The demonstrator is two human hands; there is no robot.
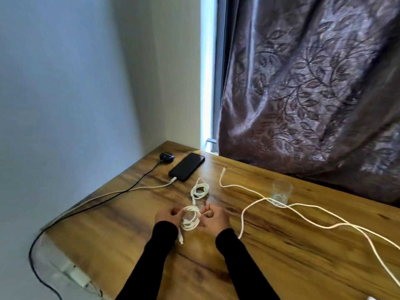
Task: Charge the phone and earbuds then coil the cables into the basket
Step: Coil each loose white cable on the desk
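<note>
Coil (190, 219) of white cable sat between my hands over table (281, 256). Left hand (167, 216) pinched one side, right hand (214, 218) other. Phone (187, 166) and earbuds (166, 157) were plugged in; charging judged done. Coiling step in hand. Next: secure coil, find basket, none in view.

Home room: patterned curtain (303, 94), wooden table (281, 245), window corner.

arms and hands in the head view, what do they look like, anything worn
Both arms wear long, close-fitting black sleeves that end at the wrists. The left hand and right hand are bare: no gloves show, and no watch, ring or bracelet can be made out. The sleeves are plain, with no visible markings.
</note>
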